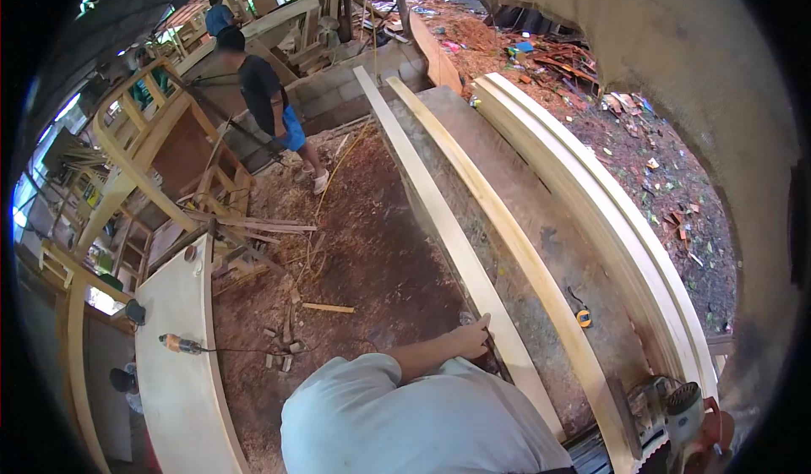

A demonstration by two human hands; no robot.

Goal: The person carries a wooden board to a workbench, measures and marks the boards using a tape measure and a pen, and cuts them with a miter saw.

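My left hand [469, 339] reaches across from my pale-sleeved arm and grips the near edge of a long, pale wooden board [439, 212]. Its fingers are bent against the board's side, partly hidden from view. That board lies lengthwise along a worn workbench [541, 237]. Beside it runs a second, yellower board [507, 212], whose near end meets a power tool with a grey and red body [688, 419] at the bottom right. My right hand is out of view.
Several long boards [608, 204] are stacked along the bench's far side. A yellow tape measure [584, 318] lies between boards. At left, a corded power tool [177, 343] rests on a pale panel [182, 398]. A person [262, 89] walks on the shavings-covered floor, near wooden frames [127, 157].
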